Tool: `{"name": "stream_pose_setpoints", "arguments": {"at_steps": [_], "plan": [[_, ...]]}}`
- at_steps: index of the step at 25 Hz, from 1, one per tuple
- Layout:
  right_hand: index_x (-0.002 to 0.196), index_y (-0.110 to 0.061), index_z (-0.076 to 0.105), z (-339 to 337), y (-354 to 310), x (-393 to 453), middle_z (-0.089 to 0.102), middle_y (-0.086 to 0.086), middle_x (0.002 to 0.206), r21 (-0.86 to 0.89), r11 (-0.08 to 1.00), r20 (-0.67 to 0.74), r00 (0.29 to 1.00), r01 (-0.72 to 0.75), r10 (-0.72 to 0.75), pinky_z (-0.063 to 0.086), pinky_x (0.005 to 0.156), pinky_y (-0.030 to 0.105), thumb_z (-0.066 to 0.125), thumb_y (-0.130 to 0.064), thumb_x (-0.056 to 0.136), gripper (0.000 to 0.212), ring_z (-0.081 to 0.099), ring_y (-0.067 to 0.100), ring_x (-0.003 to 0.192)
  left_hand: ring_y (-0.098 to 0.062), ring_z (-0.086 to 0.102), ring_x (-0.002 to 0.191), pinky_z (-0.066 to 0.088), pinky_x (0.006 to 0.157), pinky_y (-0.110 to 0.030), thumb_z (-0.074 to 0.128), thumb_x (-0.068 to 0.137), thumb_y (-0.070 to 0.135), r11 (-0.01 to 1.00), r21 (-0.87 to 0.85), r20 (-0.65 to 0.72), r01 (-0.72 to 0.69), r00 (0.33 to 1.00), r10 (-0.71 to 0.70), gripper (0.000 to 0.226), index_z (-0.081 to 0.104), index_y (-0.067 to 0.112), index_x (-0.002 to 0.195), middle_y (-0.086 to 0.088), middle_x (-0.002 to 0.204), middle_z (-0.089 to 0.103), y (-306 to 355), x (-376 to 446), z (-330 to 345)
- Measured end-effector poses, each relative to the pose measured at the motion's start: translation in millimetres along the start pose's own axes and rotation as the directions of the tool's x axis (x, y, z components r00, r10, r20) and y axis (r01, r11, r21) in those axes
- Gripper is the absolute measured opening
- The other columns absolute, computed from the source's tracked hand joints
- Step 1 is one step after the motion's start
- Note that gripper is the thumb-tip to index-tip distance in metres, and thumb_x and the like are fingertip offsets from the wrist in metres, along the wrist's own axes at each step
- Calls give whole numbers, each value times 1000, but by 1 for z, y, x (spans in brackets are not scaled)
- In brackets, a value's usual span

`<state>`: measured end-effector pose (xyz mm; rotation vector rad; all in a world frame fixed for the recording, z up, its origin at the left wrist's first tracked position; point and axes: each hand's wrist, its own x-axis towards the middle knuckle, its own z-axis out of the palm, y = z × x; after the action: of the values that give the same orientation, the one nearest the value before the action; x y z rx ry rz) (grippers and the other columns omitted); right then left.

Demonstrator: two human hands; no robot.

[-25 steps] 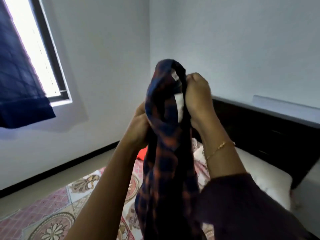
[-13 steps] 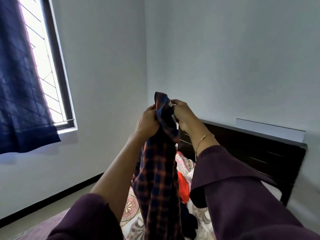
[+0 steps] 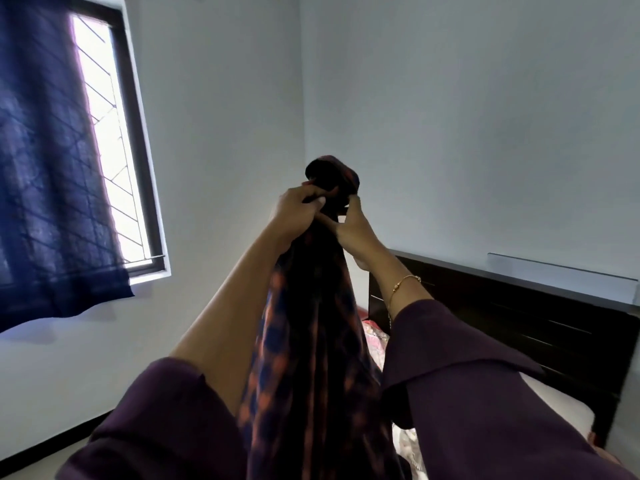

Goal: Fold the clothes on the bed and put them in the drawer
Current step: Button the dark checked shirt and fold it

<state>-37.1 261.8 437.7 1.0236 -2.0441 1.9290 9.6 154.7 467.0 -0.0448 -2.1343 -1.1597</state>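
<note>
Currently: one garment is up in the air, none folded as far as can be seen.
Garment: a checked shirt [image 3: 304, 341], dark blue and orange, hangs in a long narrow bunch in front of the headboard [image 3: 502, 327], its top bunched in a knob above the hands and its tail out of sight below.
Left hand [image 3: 294, 211]: the grip is pinching the bunched top of the shirt, fingers curled round the cloth on the window side.
Right hand [image 3: 351, 230]: the grip is also curled onto the cloth just under the knob, on the headboard side; a thin gold bracelet [image 3: 403, 284] sits on that wrist.
Hands: close together, almost touching, so the shirt cannot spread.
Bed: only a strip of patterned bed cover [image 3: 375, 341] and a white pillow [image 3: 561, 400] show below the headboard; other clothes cannot be seen from here.
Drawer: not in view.
Step, as I judge it: finding the collar or shoulders to shake the shirt open before folding.
Doing it well: walk each grip outward along the top seam until one holds each shoulder, keep the cloth taut between them, then give a short shake so the body hangs flat.
Next need: lay it face down on the bed cover, smooth it, fold the sleeves in.
Risk: a grip on a doubled layer would leave a twist.
Surroundings: a window [image 3: 110, 150] with a dark blue curtain [image 3: 52, 185] lies well apart from the headboard, across the room's corner.
</note>
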Motion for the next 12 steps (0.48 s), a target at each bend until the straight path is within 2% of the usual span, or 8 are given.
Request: {"name": "stream_pose_setpoints", "arguments": {"at_steps": [3, 5, 6, 8, 9, 10, 12], "plan": [[113, -9, 61, -6, 6, 12, 67, 6, 98, 99, 990, 196, 977, -98, 77, 53, 83, 27, 59, -20, 92, 24, 66, 18, 90, -19, 58, 102, 47, 91, -33, 54, 91, 9, 996, -84, -7, -19, 1000, 18, 25, 56, 25, 110, 0, 108, 62, -11, -6, -13], [98, -8, 66, -10, 17, 18, 66, 7, 87, 89, 985, 160, 978, -146, 130, 51, 77, 27, 53, -14, 95, 14, 62, 15, 78, -22, 57, 92, 49, 86, -38, 59, 88, 9, 993, -112, -44, 36, 998, -42, 33, 39, 23, 110, -2, 100, 59, -21, -9, -23], [88, -8, 66, -14, 23, 21, 62, 8, 83, 1, 989, 81, 986, -147, 147, 47, 73, 28, 51, -11, 95, 16, 58, 16, 75, -23, 56, 91, 49, 87, -38, 62, 87, 10, 994, -76, -76, 82, 993, -88, 37, 36, 20, 111, -4, 100, 58, -28, -9, -31], [78, -5, 63, -27, 36, 27, 56, 10, 82, -322, 933, -110, 985, -163, 134, 36, 68, 26, 48, -9, 94, 22, 52, 18, 78, -27, 57, 100, 48, 91, -36, 68, 82, 12, 971, 157, -125, 179, 979, -160, 44, 45, 14, 120, -8, 112, 59, -44, -7, -51], [82, 0, 63, -34, 40, 28, 55, 11, 84, -450, 871, -190, 974, -198, 124, 34, 67, 25, 45, -8, 93, 23, 50, 20, 81, -29, 57, 105, 46, 90, -34, 70, 81, 14, 926, 309, -127, 215, 975, -184, 44, 53, 12, 121, -10, 115, 61, -53, -7, -59], [88, 3, 62, -40, 42, 27, 53, 11, 87, -505, 830, -243, 962, -236, 125, 33, 68, 25, 43, -7, 93, 23, 50, 21, 83, -31, 58, 105, 45, 86, -32, 70, 81, 16, 867, 439, -122, 237, 971, -203, 36, 61, 11, 115, -12, 114, 63, -59, -8, -65], [85, 0, 58, -44, 45, 22, 53, 12, 91, -508, 817, -255, 953, -274, 162, 34, 70, 25, 38, -1, 91, 20, 50, 24, 87, -35, 58, 102, 44, 78, -34, 61, 85, 16, 757, 607, -121, 241, 970, -212, 19, 67, 9, 101, -16, 107, 64, -63, -14, -67]]}}
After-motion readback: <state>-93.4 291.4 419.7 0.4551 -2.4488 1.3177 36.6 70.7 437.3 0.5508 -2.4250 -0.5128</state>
